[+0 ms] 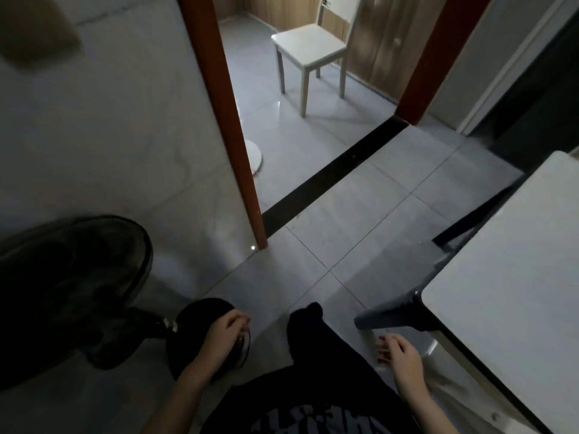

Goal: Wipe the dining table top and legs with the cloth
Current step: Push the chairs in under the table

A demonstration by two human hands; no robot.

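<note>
The white dining table top [513,277] fills the right side, seen from above, with a dark frame along its near left edge and a dark grey chair [404,311] tucked under it. My left hand [224,332] hangs low at the bottom left of centre, fingers loosely curled, holding nothing. My right hand [398,350] hangs beside the table's left edge, fingers relaxed and empty. No cloth shows in the view.
A black standing fan [72,277] leans at the lower left, its round base [203,333] under my left hand. A red-brown door frame [238,136] stands ahead, with a white chair [308,51] beyond it. Grey tiled floor [360,214] lies between.
</note>
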